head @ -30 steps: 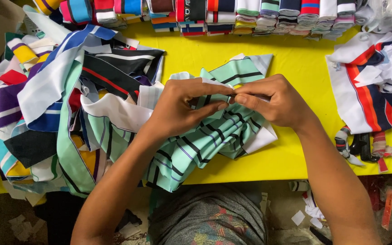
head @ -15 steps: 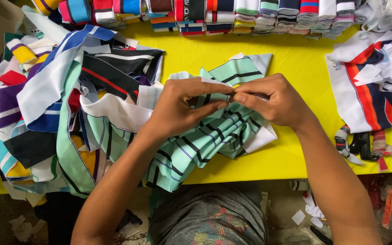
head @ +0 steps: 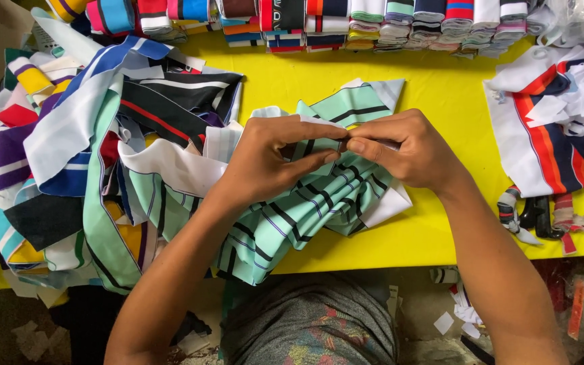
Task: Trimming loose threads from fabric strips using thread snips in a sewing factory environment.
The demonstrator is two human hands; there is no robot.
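Note:
A mint-green fabric strip with black stripes (head: 305, 209) lies bunched on the yellow table (head: 434, 101) and hangs over its near edge. My left hand (head: 272, 159) and my right hand (head: 407, 149) meet above it, fingertips pinching the same small part of the strip between them. The upper end of the strip (head: 366, 101) fans out behind my fingers. What exactly sits between the fingertips is hidden.
A big heap of mixed striped fabric strips (head: 76, 149) covers the table's left side. Folded striped pieces (head: 373, 20) are stacked in a row along the far edge. White, red and navy fabric (head: 555, 122) lies at right, with small dark scraps (head: 535, 216) near the front edge.

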